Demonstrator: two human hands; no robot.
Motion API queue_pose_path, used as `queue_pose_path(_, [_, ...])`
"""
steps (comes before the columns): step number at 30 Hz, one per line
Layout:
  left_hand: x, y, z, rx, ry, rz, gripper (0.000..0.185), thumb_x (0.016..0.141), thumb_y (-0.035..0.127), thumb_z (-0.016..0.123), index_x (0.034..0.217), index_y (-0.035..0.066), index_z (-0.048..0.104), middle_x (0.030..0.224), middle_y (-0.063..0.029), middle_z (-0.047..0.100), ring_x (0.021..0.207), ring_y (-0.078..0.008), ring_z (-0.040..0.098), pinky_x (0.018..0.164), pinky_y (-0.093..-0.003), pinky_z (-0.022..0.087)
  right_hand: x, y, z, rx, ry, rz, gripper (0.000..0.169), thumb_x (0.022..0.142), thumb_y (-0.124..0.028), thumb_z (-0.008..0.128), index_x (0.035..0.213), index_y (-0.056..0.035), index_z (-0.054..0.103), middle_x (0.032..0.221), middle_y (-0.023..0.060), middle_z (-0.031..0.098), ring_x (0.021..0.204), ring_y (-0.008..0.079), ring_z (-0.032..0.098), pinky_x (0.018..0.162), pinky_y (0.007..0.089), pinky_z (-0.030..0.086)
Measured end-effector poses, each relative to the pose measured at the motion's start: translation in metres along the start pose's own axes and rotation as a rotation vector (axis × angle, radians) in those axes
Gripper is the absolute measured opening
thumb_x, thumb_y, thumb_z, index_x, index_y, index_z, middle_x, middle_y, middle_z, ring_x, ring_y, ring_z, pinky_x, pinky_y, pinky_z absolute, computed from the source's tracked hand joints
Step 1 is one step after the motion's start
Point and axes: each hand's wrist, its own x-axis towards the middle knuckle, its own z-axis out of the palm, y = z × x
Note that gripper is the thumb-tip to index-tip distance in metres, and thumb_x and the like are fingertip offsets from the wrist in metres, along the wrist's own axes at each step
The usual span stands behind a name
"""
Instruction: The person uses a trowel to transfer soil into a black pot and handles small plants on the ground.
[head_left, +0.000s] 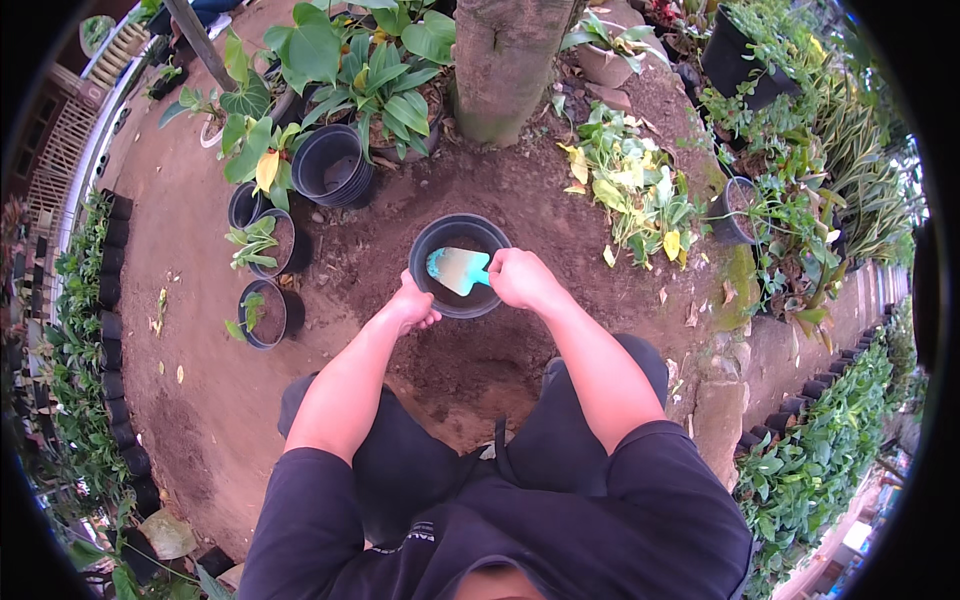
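Between my knees and the tree, a black plastic plant pot (498, 297) has dark soil (466, 244) inside. My left hand (414, 306) grips the pot by its near left rim. In my right hand (519, 277) is the handle of a turquoise garden trowel (459, 270), which reaches over the pot's right rim. The trowel's blade lies within the pot's mouth, its tip pointing left and its surface smeared with soil. Whether the blade touches the soil below is hard to see. Loose dug soil (465, 367) lies on the ground just nearer than the pot.
A stack of black pots (330, 169) stands up left beside leafy potted plants (390, 90). Small potted seedlings (274, 315) sit at left. The tree trunk (510, 67) rises behind. To the right lies a heap of uprooted leafy plants (637, 187), near a mossy stone edge (731, 289).
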Motion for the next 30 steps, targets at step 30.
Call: queue_pose_path(30, [0.013,-0.007,0.017,-0.126,-0.083,-0.098,0.052,0.091,0.007,0.033,0.127,0.008,-0.005,0.071,-0.0122,0.058,0.046,-0.0118,0.049,0.037,-0.0230,0.038,0.012,0.012,-0.003,0.206,0.139,0.193,0.015,0.080,-0.018,0.062,0.086,-0.0046,0.063,0.066,0.0089,0.064,0.052,0.0169,0.060,0.051,0.0307,0.048])
